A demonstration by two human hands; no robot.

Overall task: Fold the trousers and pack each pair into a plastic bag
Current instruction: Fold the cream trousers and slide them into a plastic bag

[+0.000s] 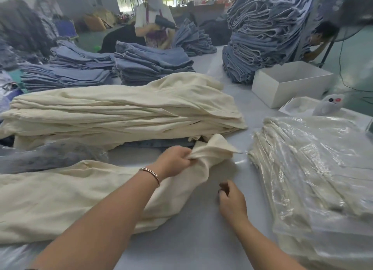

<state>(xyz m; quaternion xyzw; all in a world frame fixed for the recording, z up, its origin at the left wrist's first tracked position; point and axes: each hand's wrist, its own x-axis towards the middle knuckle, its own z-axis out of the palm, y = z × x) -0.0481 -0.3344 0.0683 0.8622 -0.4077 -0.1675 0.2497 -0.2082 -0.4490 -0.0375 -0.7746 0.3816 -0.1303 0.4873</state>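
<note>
just in front of the cream stack (121,110), the left hand (175,160) bunches the hem of the cream trousers (66,195) lying on the table (201,239), likely to straighten them for folding. the right hand (232,201), loosely curled, holds nothing; bagged pairs (314,169) wait right of the stack.

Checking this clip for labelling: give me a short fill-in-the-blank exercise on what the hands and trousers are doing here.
1. The left hand grips the end of the ____-coloured trousers.
2. The right hand holds ____.
3. The bagged trousers lie to the person's ____.
4. The white box stands beside a tall stack of ____ trousers.

Missing words: cream; nothing; right; blue
</note>
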